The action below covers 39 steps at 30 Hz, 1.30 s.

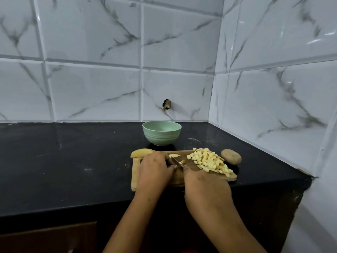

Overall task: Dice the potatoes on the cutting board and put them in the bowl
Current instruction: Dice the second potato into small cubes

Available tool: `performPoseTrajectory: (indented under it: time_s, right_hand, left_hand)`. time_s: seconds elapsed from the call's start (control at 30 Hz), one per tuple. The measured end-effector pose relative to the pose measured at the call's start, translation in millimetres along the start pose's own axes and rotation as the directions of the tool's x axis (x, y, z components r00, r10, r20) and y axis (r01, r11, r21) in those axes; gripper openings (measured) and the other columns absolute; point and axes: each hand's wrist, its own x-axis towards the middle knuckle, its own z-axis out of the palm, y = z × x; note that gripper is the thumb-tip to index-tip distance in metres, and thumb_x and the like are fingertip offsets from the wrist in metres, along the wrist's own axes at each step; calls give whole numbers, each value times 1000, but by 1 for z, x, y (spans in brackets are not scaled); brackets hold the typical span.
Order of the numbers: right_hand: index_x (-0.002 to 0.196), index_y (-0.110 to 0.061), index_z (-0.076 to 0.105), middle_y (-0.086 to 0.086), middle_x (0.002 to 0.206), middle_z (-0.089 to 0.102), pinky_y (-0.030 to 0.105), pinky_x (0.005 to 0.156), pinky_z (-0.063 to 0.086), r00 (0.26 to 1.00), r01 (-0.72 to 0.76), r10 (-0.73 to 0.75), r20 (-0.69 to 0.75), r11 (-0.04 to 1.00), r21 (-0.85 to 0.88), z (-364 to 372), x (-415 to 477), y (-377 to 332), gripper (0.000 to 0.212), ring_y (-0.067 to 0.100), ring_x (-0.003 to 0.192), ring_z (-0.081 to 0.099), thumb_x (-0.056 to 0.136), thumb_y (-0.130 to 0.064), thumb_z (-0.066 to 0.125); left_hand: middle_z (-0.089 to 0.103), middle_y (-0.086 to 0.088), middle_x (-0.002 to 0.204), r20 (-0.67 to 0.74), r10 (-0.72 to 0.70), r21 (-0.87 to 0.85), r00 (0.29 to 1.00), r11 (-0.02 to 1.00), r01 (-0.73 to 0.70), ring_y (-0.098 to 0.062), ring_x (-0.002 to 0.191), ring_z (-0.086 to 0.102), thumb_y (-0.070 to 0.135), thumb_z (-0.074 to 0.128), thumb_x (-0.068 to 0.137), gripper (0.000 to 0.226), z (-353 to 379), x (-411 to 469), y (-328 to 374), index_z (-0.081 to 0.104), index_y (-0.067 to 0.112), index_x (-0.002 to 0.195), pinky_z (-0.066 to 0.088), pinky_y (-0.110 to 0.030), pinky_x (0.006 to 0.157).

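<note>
Your table (73,161) carries the board (135,172). Your right hand (204,187), wrist low, is clamped round the knife (189,163), blade down on the board. Your left hand (155,168), fingers curled, pins a potato piece (173,155) against the blade. The bowl (162,132) stands behind. Dice (209,159) are heaped on the board's right, with a whole potato (231,156) just beside them.

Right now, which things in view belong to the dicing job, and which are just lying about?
In the job: cutting board, knife in the right hand, potato piece held by the left hand, diced potato pile, potato wedge, whole potato, green bowl.
Just there: black counter, chipped hole in the wall tile.
</note>
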Motion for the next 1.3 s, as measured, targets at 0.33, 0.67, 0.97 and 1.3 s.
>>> performPoseTrajectory:
  time_s: [0.33, 0.67, 0.97, 1.3]
  right_hand:
    - [153, -26, 6, 2, 110, 59, 23, 51, 33, 998, 14, -18, 55, 998, 64, 2, -12, 5, 69, 15, 78, 47, 98, -11, 44]
    - [153, -23, 4, 4, 115, 60, 24, 48, 28, 996, 31, -37, 83, 997, 70, 1, -19, -4, 65, 18, 93, 58, 99, -9, 37]
    - [146, -20, 29, 2, 111, 62, 28, 62, 39, 1000, 12, -12, 0, 999, 33, 1, -1, -9, 49, 19, 96, 62, 99, -10, 39]
    - [152, -22, 13, 2, 113, 61, 26, 60, 38, 997, 71, -73, 28, 995, 77, 1, -15, -7, 61, 18, 96, 60, 99, -10, 41]
  left_hand:
    - [67, 5, 92, -18, -19, 27, 1000, 999, 19, -11, 88, 57, 27, 67, 84, 10, -1, 0, 0, 74, 21, 89, 38, -20, 73]
    - [69, 6, 88, 1, -15, 41, 1000, 999, 15, -10, 86, 60, 23, 64, 85, 11, -3, 0, 0, 74, 22, 90, 44, -21, 76]
    - [70, 3, 89, -9, -56, 18, 998, 998, 56, -12, 87, 61, 23, 65, 84, 9, -8, -4, 3, 73, 21, 89, 41, -19, 73]
    - [70, 1, 89, -29, -50, 45, 998, 998, 51, -13, 85, 61, 18, 59, 84, 15, -7, -4, 2, 73, 18, 91, 41, -20, 69]
